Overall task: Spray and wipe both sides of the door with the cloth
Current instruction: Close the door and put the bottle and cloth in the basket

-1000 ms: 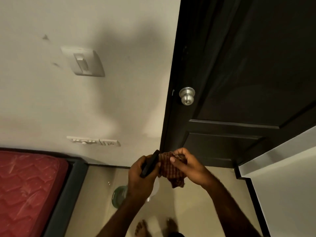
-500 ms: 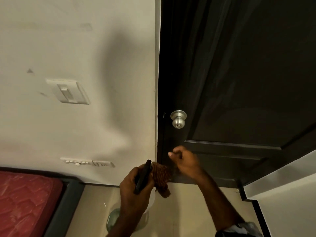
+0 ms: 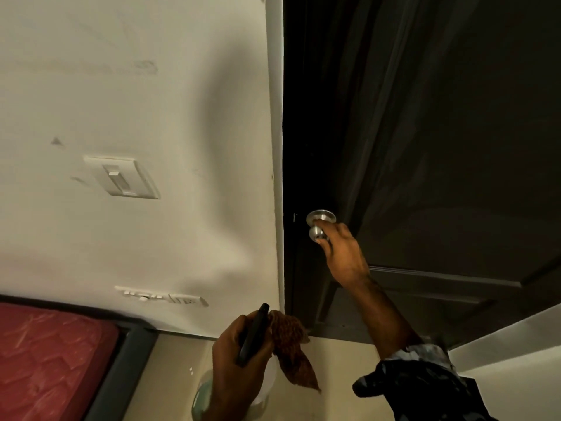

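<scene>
A dark panelled door (image 3: 425,132) fills the right half of the view and stands closed against the white frame. My right hand (image 3: 341,253) reaches up and curls its fingers round the silver door knob (image 3: 317,230). Low in the middle, my left hand (image 3: 239,350) grips the spray bottle's black trigger head (image 3: 253,332) together with a brown checked cloth (image 3: 291,347), which hangs down to the right. The bottle's pale green body (image 3: 202,393) shows below that hand, mostly hidden by it.
A cream wall (image 3: 151,86) at left carries a light switch (image 3: 121,176) and a socket strip (image 3: 164,296). A red mattress (image 3: 45,360) in a dark frame lies at the lower left. A white wall corner (image 3: 516,344) juts in at lower right.
My right hand let go of the cloth and rose to the door knob, now gripping it. My left hand kept the bottle and cloth. The view tilted upward.
</scene>
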A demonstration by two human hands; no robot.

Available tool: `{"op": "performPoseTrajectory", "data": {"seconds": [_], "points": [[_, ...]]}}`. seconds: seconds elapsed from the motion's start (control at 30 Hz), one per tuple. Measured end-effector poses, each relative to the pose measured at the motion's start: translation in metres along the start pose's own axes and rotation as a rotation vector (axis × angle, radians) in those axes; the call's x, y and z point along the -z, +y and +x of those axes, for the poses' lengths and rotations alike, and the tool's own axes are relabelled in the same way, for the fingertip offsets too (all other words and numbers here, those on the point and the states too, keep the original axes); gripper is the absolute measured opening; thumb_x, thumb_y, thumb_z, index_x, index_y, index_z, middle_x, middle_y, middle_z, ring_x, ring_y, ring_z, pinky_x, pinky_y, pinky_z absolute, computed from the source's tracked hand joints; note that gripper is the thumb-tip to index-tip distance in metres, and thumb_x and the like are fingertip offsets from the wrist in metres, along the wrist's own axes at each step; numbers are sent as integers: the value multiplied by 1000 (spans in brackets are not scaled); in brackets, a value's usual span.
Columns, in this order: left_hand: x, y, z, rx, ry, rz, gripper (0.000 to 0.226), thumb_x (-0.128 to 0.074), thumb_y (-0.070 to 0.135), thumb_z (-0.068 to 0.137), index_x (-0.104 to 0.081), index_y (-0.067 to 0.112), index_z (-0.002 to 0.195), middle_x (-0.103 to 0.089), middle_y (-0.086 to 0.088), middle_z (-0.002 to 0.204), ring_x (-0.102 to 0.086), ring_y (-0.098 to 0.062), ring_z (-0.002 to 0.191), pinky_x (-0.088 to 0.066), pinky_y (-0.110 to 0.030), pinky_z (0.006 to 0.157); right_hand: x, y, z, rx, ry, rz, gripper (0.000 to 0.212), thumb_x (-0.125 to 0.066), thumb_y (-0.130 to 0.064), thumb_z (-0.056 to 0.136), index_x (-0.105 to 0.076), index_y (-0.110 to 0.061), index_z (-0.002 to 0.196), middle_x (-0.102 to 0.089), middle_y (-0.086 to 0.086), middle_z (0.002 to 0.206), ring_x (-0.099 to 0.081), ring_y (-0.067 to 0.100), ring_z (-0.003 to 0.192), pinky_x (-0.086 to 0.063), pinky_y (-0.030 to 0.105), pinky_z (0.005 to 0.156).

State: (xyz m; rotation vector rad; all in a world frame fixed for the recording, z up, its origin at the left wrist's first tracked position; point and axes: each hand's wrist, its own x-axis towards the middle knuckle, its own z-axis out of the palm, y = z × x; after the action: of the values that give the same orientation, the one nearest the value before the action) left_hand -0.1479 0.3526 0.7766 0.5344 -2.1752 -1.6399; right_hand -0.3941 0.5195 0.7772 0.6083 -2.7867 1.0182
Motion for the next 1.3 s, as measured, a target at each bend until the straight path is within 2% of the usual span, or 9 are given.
{"op": "performPoseTrajectory", "data": {"seconds": [0.3,0.43,0.53,0.63,0.73,0.87,0.97,1.1,1.3], "points": [[11,7,-9,-11,27,43,35,-82,-4,84,-74,26,100,-80,13,88,-78,-12,76,-65,-26,63,-2,-2,0,14,81,41,46,-70,-16,102,-61,-20,147,-65,19,133,-68,38,117,-56,37,94],[21,5,-17,-27,61,44,33,-81,-8,84,-75,20,99,-79,12,87,-76,-9,75,-60,-16,64,-3,-17,-26,-267,97,161,56,-73,-40,100,-49,-24,148,-67,8,133,-70,26,112,-59,41,90],[31,-5,-23,-34,93,80,34,-82,-5,83,-76,23,102,-79,8,84,-76,-13,73,-62,-24,65,-30,-32,-77,-416,82,199,56,-63,-58,99,-55,-19,139,-68,5,118,-67,20,96,-54,32,72],[42,-21,-29,-20,123,86,31,-80,9,82,-77,31,103,-79,5,83,-78,-17,73,-64,-36,66,-61,-53,-127,-624,-396,539,62,-52,-69,95,-66,-17,124,-72,1,104,-69,22,93,-57,32,73],[48,-34,-33,-1,104,102,28,-79,9,83,-78,24,106,-80,4,86,-78,-17,79,-64,-34,70,-91,-56,-165,-784,-911,755,59,-52,-82,90,-67,-41,130,-72,-2,129,-69,28,117,-64,48,84],[66,-50,-42,32,76,118,30,-80,-10,82,-78,11,105,-79,7,85,-76,-6,82,-55,-12,70,-133,-52,-194,-1008,-1075,1063,73,-65,-79,88,-69,-27,140,-66,21,141,-64,51,127,-57,72,93],[89,-65,-46,44,34,133,34,-79,-12,81,-77,9,107,-78,11,97,-75,0,89,-55,-10,77,-155,-61,-209,-997,-1191,1180,71,-64,-66,98,-63,-14,146,-65,27,142,-63,52,130,-54,69,101],[125,-88,-50,64,-57,72,33,-78,-6,88,-76,13,114,-81,5,104,-77,-12,100,-62,-26,87,-181,-82,-239,-1007,-1098,1143,63,-76,-47,97,-60,-15,148,-67,22,142,-66,45,128,-57,63,101],[180,-141,-66,213,-70,50,24,-87,28,77,-78,14,95,-62,13,134,-66,-5,117,-58,-14,91,-236,-106,-286,-1108,-786,1054,39,-80,-16,93,-72,-10,130,-77,23,121,-74,44,113,-61,54,95]]}}
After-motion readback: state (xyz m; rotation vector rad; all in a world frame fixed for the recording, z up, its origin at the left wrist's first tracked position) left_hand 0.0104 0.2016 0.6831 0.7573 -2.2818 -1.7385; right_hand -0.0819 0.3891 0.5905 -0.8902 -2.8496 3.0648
